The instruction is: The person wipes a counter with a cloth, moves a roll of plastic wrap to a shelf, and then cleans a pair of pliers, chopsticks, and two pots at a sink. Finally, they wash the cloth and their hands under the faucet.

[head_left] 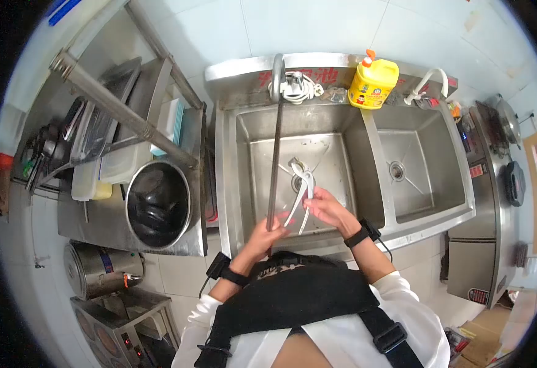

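In left hand (pixel 330 208) — pliers (pixel 306 177)

The sleeves (pixel 394 284) were white. A black bib (pixel 293 294) with pale lettering covered the front, its dark strap (pixel 381 328) carrying a black buckle (pixel 391 338). Black wristbands (pixel 357 237) bore small black boxes, each with a thin dark cable.

- Drain (pixel 300 182): partly hidden behind the pliers (pixel 303 191).
- Left hand (pixel 266 238): fingers blurred; grip unclear.
- Red characters (pixel 325 75): partly covered by the tap (pixel 278 80) and coiled cord (pixel 305 89).
- Yellow jug (pixel 374 84): label print too small to read.
- Black contents of the metal pot (pixel 188 211): too dark to tell.
- White shirt (pixel 403 319): cut off at the bottom edge.
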A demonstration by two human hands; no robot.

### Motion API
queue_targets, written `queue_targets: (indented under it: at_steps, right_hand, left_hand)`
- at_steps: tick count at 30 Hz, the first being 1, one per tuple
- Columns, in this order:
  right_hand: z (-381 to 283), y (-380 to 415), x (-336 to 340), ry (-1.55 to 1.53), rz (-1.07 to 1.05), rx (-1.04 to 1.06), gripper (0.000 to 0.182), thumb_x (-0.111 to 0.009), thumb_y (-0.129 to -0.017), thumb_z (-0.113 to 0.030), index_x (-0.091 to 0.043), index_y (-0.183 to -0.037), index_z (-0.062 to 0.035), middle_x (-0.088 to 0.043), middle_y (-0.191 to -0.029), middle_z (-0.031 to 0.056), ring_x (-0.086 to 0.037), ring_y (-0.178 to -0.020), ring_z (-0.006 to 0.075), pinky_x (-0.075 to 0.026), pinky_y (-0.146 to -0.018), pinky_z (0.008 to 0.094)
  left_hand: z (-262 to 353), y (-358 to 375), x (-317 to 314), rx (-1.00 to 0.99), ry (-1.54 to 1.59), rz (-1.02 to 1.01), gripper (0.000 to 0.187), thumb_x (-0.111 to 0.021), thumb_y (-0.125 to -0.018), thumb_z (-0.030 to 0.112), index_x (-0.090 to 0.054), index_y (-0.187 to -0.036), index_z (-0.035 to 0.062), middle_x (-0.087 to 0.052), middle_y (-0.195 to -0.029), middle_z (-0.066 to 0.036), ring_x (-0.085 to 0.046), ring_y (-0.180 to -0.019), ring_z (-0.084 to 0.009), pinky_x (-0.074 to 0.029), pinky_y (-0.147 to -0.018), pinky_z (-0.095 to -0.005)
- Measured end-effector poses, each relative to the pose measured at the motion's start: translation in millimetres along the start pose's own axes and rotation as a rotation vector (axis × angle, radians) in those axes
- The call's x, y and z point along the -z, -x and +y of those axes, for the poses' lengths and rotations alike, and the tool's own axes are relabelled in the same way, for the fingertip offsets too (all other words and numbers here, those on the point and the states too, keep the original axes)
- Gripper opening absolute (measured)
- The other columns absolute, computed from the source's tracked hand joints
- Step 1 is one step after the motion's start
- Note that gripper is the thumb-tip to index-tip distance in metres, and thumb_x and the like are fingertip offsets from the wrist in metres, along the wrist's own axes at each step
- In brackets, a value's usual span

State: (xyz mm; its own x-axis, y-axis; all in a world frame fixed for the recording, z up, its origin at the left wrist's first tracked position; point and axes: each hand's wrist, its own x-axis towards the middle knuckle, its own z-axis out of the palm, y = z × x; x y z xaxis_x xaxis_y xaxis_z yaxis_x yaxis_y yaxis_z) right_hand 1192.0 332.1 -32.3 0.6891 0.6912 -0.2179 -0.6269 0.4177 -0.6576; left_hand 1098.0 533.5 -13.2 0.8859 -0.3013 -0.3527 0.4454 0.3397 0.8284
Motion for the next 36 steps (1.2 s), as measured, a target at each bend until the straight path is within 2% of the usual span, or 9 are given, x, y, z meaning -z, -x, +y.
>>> queue_targets:
  at_steps: [3, 11, 15, 19, 21, 24, 29, 32, 36]
  right_hand:
    - [-8, -2, 8, 0.033, -0.022, -0.099, 0.025, -0.056, -0.079, -0.002, -0.049, -0.102, -0.0063, -0.054, -0.096, 0.0027, -0.052, -0.09, 0.012, -0.043, -0.079, 0.0267]
    - [-14, -27, 38, -0.002, -0.167, -0.218, 0.025, -0.06, -0.076, -0.005, -0.05, -0.099, -0.0051, -0.055, -0.093, 0.0029, -0.052, -0.088, 0.013, -0.042, -0.082, 0.0302]
    - [-5, -36, 45, 0.177, -0.107, -0.278, 0.026, -0.06, -0.075, -0.003, -0.051, -0.1, -0.0036, -0.056, -0.096, 0.0045, -0.052, -0.089, 0.0124, -0.043, -0.079, 0.0287]
    - [-8, -46, 51, 0.529, -0.073, -0.253, 0.022, -0.062, -0.075, -0.009, -0.057, -0.095, -0.0011, -0.059, -0.087, 0.0036, -0.053, -0.082, 0.0103, -0.045, -0.07, 0.0257]
    - [-41, -60, 64, 0.908, -0.387, -0.252, 0.018, -0.063, -0.074, -0.013, -0.06, -0.088, -0.0028, -0.06, -0.085, 0.003, -0.053, -0.078, 0.01, -0.043, -0.071, 0.0267]
    - [-76, -121, 149, 0.941, 0.206, 0.078, 0.007, -0.059, -0.074, -0.01, -0.059, -0.077, -0.0038, -0.059, -0.072, 0.0018, -0.052, -0.068, 0.0086, -0.044, -0.064, 0.0255]
    - [-183, -224, 221, 1.389, 0.918, 0.616, 0.012, -0.054, -0.074, -0.01, -0.056, -0.084, -0.0024, -0.056, -0.073, 0.0132, -0.056, -0.071, 0.0257, -0.045, -0.064, 0.0356]
    - [-195, -247, 234, 1.719, 0.951, 0.722, 0.013, -0.054, -0.073, -0.009, -0.055, -0.082, -0.0015, -0.054, -0.077, 0.0169, -0.055, -0.077, 0.0318, -0.045, -0.067, 0.0406]
    - [-209, -249, 232, 1.692, 0.921, 0.579, 0.009, -0.056, -0.073, -0.009, -0.053, -0.078, -0.0013, -0.054, -0.073, 0.0164, -0.055, -0.074, 0.0324, -0.044, -0.071, 0.04]
  left_hand:
    - [7, -9, -13, 0.055, 0.012, 0.036, 0.026, -0.051, -0.082, 0.003, -0.03, -0.07, 0.0099, -0.044, -0.119, -0.01, -0.044, -0.111, -0.0246, -0.045, -0.083, -0.0311]
    - [13, -35, -15, 0.134, 0.235, 0.126, 0.026, -0.056, -0.078, 0.004, -0.035, -0.066, 0.0104, -0.03, -0.132, -0.013, -0.045, -0.111, -0.0232, -0.048, -0.076, -0.0314]
    - [2, -49, -20, 0.261, -0.164, 0.202, 0.028, -0.056, -0.078, 0.003, -0.034, -0.064, 0.0111, -0.055, -0.094, -0.007, -0.057, -0.081, -0.0146, -0.049, -0.071, -0.03]
    - [7, -58, -22, 0.284, 0.018, 0.254, 0.03, -0.055, -0.078, -0.001, -0.033, -0.064, 0.012, -0.046, -0.071, 0.001, -0.057, -0.084, -0.0152, -0.04, -0.052, -0.0233]
    - [14, -57, -21, 0.33, -0.026, 0.261, 0.03, -0.054, -0.079, -0.001, -0.031, -0.064, 0.0115, -0.051, -0.08, -0.003, -0.058, -0.083, -0.0162, -0.044, -0.053, -0.0243]
    - [6, -50, -18, 0.308, -0.081, 0.203, 0.029, -0.053, -0.079, 0.0, -0.03, -0.064, 0.0099, -0.046, -0.117, -0.017, -0.058, -0.084, -0.0161, -0.046, -0.054, -0.0234]
    - [14, -41, -34, 0.315, -0.122, 0.197, 0.029, -0.054, -0.079, 0.0, -0.031, -0.063, 0.0094, -0.055, -0.095, -0.011, -0.058, -0.081, -0.0148, -0.047, -0.053, -0.0231]
    - [5, -39, -31, 0.371, -0.23, 0.261, 0.031, -0.056, -0.079, 0.001, -0.032, -0.061, 0.0088, -0.045, -0.064, 0.0, -0.059, -0.079, -0.0149, -0.047, -0.053, -0.0236]
    - [8, -39, -33, 0.352, -0.192, 0.309, 0.03, -0.056, -0.079, 0.0, -0.033, -0.062, 0.0091, -0.046, -0.066, 0.0, -0.059, -0.081, -0.0149, -0.046, -0.052, -0.0233]
